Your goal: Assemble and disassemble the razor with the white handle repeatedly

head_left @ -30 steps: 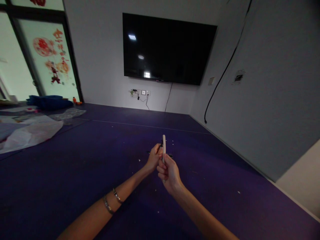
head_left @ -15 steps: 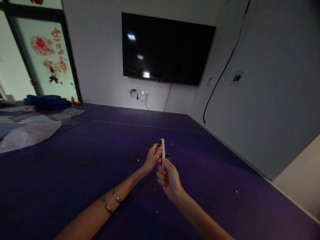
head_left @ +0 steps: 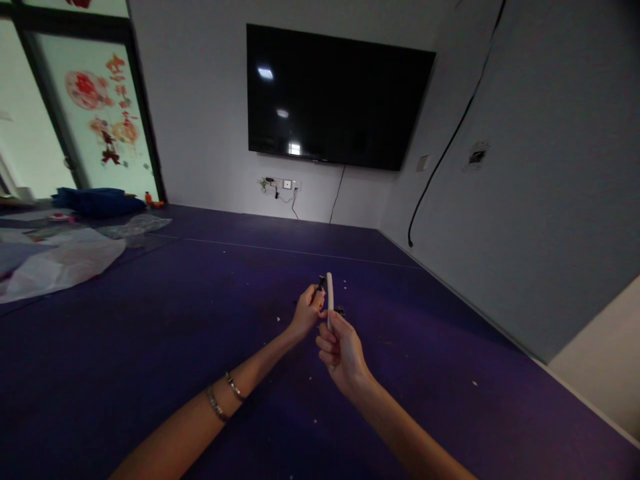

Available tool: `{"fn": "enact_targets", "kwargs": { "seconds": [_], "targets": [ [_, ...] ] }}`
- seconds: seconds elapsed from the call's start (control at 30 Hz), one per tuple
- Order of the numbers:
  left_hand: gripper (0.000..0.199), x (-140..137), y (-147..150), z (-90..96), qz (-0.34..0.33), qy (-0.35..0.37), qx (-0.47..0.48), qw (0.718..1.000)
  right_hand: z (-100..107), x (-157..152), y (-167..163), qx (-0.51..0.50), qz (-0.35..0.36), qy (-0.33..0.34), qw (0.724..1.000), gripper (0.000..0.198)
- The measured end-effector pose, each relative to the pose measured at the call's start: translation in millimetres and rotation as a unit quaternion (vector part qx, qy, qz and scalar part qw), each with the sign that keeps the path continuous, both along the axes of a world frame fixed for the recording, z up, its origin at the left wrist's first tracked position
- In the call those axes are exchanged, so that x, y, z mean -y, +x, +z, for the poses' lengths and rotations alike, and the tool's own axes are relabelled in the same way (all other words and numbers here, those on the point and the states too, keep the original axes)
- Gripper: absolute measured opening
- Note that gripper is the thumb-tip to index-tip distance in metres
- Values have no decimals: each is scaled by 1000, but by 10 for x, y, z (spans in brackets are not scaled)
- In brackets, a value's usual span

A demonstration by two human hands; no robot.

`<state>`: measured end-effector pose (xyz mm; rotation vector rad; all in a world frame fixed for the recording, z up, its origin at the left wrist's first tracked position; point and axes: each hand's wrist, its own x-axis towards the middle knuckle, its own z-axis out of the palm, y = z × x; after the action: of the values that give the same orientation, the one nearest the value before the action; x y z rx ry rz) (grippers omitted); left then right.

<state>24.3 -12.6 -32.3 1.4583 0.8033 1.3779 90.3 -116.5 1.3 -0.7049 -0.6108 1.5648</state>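
Observation:
My left hand (head_left: pixel 306 313) is closed around a small dark tool (head_left: pixel 321 283) with a narrow crosswise head, which looks like a razor or a peeler. Its head points up and away from me. Just to the right, my right hand (head_left: pixel 343 350) pinches a slim, off-white, slightly curved stick (head_left: pixel 330 290) between thumb and fingers and holds it upright. The stick's lower end is hidden in the fingers. Tool and stick are close together, with a small gap at their tops. Behind my right hand a small black object (head_left: pixel 341 311) is partly covered, and its kind is unclear.
The purple surface (head_left: pixel 200 320) bears scattered white bits (head_left: pixel 279 319). Clear plastic sheeting (head_left: pixel 75 260) and a dark blue cloth bundle (head_left: pixel 97 202) lie at the left. A television (head_left: pixel 340 97) hangs on the far wall, and a black cable (head_left: pixel 443 153) dangles along the right wall.
The tool's head has come apart from the stick, leaving a gap between them. My right hand and the stick have shifted slightly right, and the view has moved a little.

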Motion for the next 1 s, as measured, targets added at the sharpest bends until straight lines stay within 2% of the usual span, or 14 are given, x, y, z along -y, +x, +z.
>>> {"fn": "enact_targets", "kwargs": {
  "seconds": [0.13,0.33,0.43,0.53,0.6,0.73,0.8,0.9,1.0],
  "targets": [
    [21,16,1,18,-15,11,4,1000,19,-46,15,-9,3,9,1000,28],
    [20,-83,-15,-82,-8,1,4,1000,-113,40,-3,29,7,-5,1000,28],
    [18,-129,-39,-67,-16,13,-2,1000,-21,35,48,49,-16,36,998,26],
    [16,-145,-85,37,-61,51,-26,996,190,-75,209,103,-47,115,987,24],
    [15,-152,-136,126,-93,94,-55,990,346,-174,388,189,-91,182,961,21],
    [18,-176,-280,264,-98,168,-120,974,574,-300,816,393,-157,257,869,19],
    [19,-196,-353,301,-84,186,-155,966,624,-308,997,461,-148,276,830,21],
    [17,-226,-431,328,-73,192,-181,962,626,-296,1168,525,-116,305,786,35],
    [16,-234,-456,345,-80,203,-193,957,572,-313,1213,583,-78,325,741,33]
  ]
}}
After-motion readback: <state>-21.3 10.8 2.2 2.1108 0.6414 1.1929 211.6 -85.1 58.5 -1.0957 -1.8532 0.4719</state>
